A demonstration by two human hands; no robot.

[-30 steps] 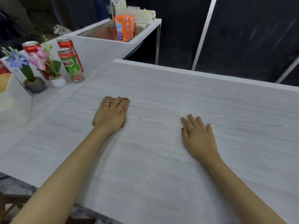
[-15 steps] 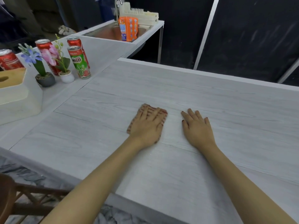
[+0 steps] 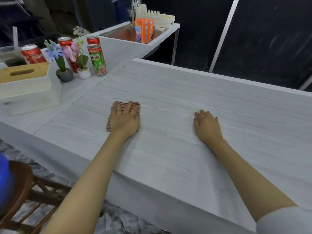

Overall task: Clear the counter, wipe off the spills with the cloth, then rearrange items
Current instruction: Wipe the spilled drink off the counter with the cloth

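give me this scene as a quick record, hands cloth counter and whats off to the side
left hand: flat on the cloth, pressing it to the counter
right hand: flat on bare counter, holds nothing
cloth: brown striped, mostly under left hand
far left: milo can, tissue box
sink: orange pack at its near rim

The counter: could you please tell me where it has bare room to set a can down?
Bare counter runs from the right hand to the far edge and rightwards; another bare strip lies between the cloth under the left hand and the right hand. The left side is crowded: tissue box, flower pots and cans stand close together.
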